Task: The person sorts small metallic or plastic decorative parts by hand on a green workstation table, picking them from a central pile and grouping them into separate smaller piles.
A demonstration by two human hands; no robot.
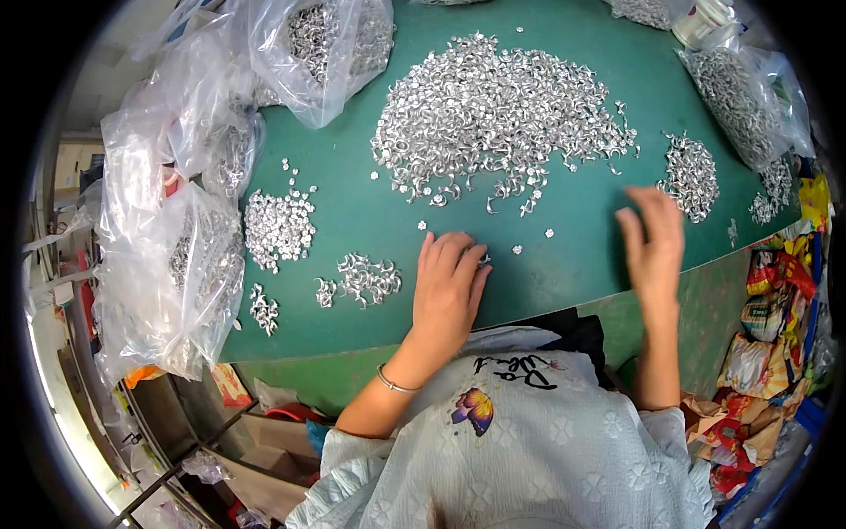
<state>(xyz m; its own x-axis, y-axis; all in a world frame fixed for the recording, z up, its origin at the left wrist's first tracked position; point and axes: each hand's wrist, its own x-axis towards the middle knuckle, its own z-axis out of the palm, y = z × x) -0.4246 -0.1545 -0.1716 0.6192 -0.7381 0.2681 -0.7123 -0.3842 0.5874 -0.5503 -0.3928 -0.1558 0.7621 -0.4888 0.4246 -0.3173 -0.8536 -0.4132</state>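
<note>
The left hand (449, 278) lies flat, fingers together, over a small metal piece (484, 259) at its fingertips, light, stiff and slippery, best pinched by its edges, while the right hand (654, 238) hovers open, empty.

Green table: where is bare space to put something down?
Bare green table lies between the big pile of metal pieces and the small left pile, also between left hand and right hand. The left edge is crowded with plastic bags.
</note>
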